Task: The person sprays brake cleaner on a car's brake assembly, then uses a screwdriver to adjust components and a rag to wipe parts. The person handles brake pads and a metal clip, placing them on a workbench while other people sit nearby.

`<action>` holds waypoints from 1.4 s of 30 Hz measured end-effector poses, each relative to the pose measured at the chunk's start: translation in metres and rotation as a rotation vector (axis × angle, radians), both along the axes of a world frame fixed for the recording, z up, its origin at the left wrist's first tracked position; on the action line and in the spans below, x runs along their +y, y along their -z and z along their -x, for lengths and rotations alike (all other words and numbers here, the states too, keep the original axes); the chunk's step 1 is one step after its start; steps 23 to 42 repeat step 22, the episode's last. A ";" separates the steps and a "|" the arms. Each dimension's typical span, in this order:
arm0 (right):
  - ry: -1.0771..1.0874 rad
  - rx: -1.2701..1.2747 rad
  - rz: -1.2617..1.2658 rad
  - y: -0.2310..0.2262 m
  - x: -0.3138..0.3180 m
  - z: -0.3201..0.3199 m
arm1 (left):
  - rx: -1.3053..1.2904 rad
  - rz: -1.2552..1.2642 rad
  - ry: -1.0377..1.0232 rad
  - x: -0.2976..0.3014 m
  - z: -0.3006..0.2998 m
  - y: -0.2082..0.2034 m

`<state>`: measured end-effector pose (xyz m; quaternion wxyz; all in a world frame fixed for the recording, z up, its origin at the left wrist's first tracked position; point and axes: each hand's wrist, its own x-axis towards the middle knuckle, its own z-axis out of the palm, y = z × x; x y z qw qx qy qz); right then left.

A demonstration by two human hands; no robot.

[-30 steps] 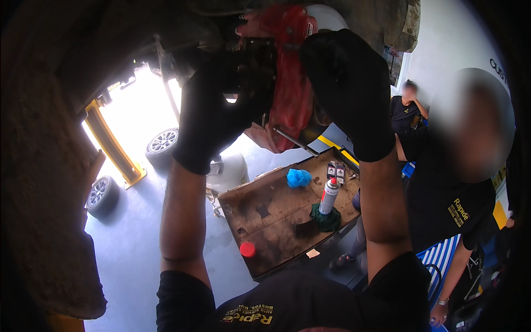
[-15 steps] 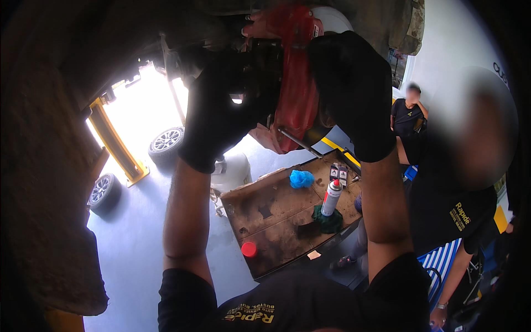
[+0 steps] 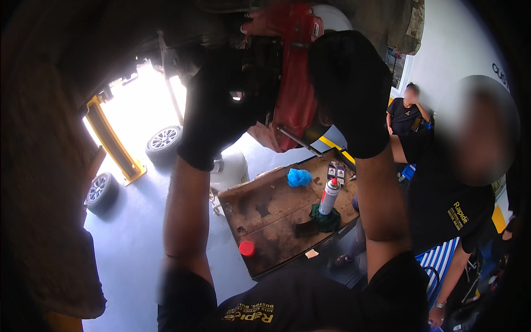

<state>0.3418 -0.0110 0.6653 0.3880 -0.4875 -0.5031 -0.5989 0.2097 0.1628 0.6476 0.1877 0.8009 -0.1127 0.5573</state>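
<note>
Above me, a red brake caliper (image 3: 296, 88) hangs between my two black-gloved hands. My left hand (image 3: 213, 113) is closed at the caliper's left side; its fingertips are lost in the dark parts there. Against the right side, my right hand (image 3: 354, 94) is curled, and whatever its fingers hold is hidden from view. A thin metal pin (image 3: 298, 142) sticks out at the caliper's lower end, beside a pinkish flap (image 3: 265, 136). Part of a pale brake disc (image 3: 333, 17) shows behind the caliper's top.
Below stands a stained cardboard-lined tray (image 3: 276, 232) with a spray can (image 3: 329, 198), a blue crumpled glove or wrap (image 3: 299, 177), small boxes (image 3: 336, 172) and a red cap (image 3: 246, 248). Wheels (image 3: 164, 139) lie near a yellow lift post (image 3: 113, 141). A co-worker (image 3: 442, 205) stands close at right.
Both hands keep nearly the same place at the caliper. The tray and floor have shifted slightly left in view, and the seated person at right has shifted a little.
</note>
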 end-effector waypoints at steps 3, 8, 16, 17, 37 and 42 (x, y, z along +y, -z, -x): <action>0.010 -0.061 -0.032 -0.003 0.001 -0.008 | 0.029 0.006 0.013 -0.002 0.002 0.001; 0.042 -0.133 0.002 -0.002 -0.008 -0.005 | 0.147 0.091 0.025 -0.006 0.009 -0.002; 0.010 0.019 -0.058 0.003 -0.008 -0.003 | 0.157 -0.002 0.101 0.006 0.003 -0.004; -0.022 0.043 -0.042 0.004 -0.009 -0.004 | 0.177 0.037 0.108 0.006 0.002 -0.003; -0.044 0.016 -0.122 -0.002 -0.007 0.000 | 0.247 -0.059 -0.010 0.008 0.006 -0.009; -0.044 0.016 -0.122 -0.002 -0.007 0.000 | 0.247 -0.059 -0.010 0.008 0.006 -0.009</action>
